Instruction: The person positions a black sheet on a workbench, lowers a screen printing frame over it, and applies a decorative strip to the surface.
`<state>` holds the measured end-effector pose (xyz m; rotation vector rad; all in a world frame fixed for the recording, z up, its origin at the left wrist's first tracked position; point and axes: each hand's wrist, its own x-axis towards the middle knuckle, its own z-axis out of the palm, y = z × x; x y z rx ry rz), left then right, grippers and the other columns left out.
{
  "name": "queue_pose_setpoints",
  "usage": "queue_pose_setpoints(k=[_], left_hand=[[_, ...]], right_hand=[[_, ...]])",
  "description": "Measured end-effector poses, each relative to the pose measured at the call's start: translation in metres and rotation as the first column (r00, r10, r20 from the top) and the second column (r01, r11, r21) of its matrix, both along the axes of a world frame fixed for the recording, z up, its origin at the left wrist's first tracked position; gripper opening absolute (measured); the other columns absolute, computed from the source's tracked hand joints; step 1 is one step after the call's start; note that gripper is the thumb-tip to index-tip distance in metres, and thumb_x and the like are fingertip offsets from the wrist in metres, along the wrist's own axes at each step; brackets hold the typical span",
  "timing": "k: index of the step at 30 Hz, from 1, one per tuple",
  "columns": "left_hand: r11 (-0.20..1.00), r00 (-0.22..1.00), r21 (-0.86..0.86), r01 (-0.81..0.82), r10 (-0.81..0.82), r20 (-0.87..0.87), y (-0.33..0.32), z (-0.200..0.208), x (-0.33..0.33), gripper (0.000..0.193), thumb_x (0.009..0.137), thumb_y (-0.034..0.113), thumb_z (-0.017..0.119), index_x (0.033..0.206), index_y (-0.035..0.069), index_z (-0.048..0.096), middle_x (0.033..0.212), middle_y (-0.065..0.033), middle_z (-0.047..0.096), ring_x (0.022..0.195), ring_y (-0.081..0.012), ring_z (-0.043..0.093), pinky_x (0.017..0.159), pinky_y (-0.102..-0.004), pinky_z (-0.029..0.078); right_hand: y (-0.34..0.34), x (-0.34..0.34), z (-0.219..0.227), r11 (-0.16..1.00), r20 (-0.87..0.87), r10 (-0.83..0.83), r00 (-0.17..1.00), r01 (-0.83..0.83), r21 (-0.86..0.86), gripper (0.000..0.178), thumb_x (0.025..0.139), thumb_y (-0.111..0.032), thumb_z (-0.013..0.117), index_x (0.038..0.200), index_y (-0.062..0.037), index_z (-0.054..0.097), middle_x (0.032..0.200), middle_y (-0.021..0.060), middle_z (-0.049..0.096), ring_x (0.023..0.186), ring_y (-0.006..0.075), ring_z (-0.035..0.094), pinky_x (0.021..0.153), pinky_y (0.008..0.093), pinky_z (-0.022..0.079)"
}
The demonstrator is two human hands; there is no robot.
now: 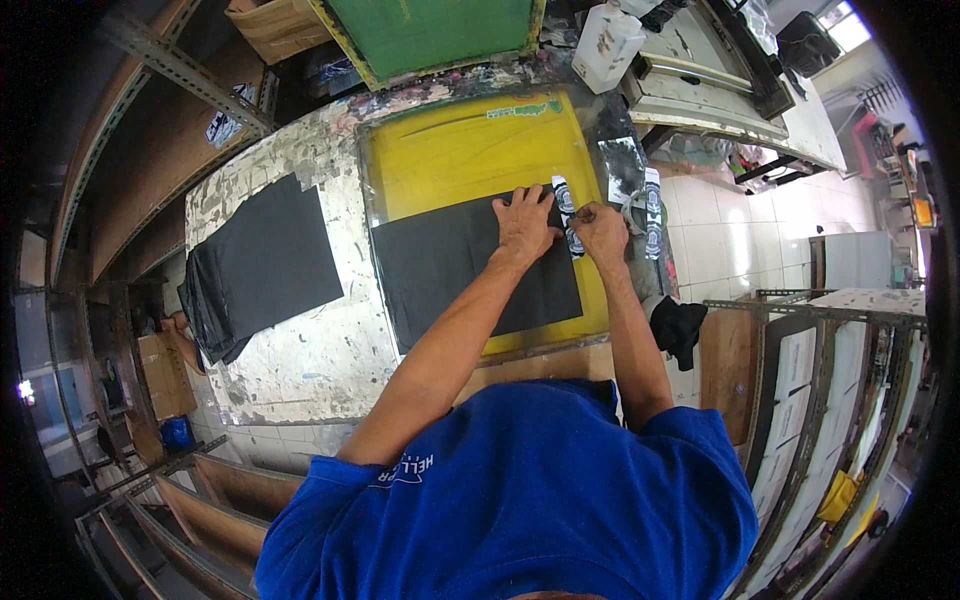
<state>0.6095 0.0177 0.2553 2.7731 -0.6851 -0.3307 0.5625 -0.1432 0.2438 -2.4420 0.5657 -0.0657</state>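
A large black sheet lies across a yellow framed panel. My left hand rests on the sheet near its right edge, fingers spread and flat. At that edge sits a narrow strip with a black-and-white print. My right hand has its fingers pinched together on the strip, though the exact fingertip contact is partly hidden. A second printed strip hangs just right of the panel.
A stack of black sheets lies on the paint-stained table at left, with another person's hand beyond it. A green framed screen and a white plastic jug stand at the back. Racks flank me.
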Motion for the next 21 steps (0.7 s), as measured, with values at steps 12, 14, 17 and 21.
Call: queue_pose_setpoints(k=[12,14,17,21], left_hand=[[0.998,1.000,-0.057,-0.017,0.018,0.025,0.002,-0.003,-0.002,0.069,0.078,0.043,0.084,0.139,0.018,0.064,0.140,-0.0021,0.054,0.134,-0.0235,0.046,0.097,-0.0538,0.038],[0.997,1.000,-0.069,-0.022,0.022,0.008,0.002,-0.001,-0.002,0.070,0.077,0.042,0.085,0.139,0.017,0.063,0.140,-0.0021,0.054,0.133,-0.0235,0.047,0.097,-0.0537,0.038],[0.995,1.000,-0.102,-0.023,0.025,0.018,0.001,-0.006,-0.002,0.072,0.076,0.041,0.085,0.139,0.015,0.063,0.139,-0.0023,0.054,0.133,-0.0238,0.047,0.097,-0.0536,0.038],[0.994,1.000,-0.110,-0.020,0.021,0.010,0.003,-0.005,-0.002,0.073,0.076,0.040,0.086,0.140,0.014,0.061,0.139,-0.0027,0.054,0.133,-0.0245,0.047,0.098,-0.0540,0.039]], right_hand=[[-0.002,0.022,0.001,0.995,0.018,-0.027,0.999,0.029,-0.096,0.041,0.071,-0.036,0.088,0.093,-0.0044,0.076,0.087,0.0214,0.075,0.087,0.0396,0.074,0.078,0.0487,0.057],[0.002,0.037,0.002,0.990,0.013,-0.064,0.998,0.065,-0.127,0.045,0.071,-0.041,0.089,0.093,-0.0042,0.075,0.088,0.0209,0.075,0.087,0.0394,0.074,0.077,0.0487,0.057],[0.002,0.055,-0.003,0.981,-0.001,-0.069,0.998,0.067,-0.180,0.049,0.071,-0.045,0.089,0.095,-0.0046,0.072,0.088,0.0196,0.075,0.087,0.0390,0.074,0.076,0.0487,0.056],[-0.001,0.054,-0.012,0.984,0.008,-0.057,0.998,0.058,-0.168,0.052,0.071,-0.046,0.089,0.097,-0.0057,0.069,0.089,0.0185,0.075,0.089,0.0383,0.074,0.077,0.0487,0.055]])
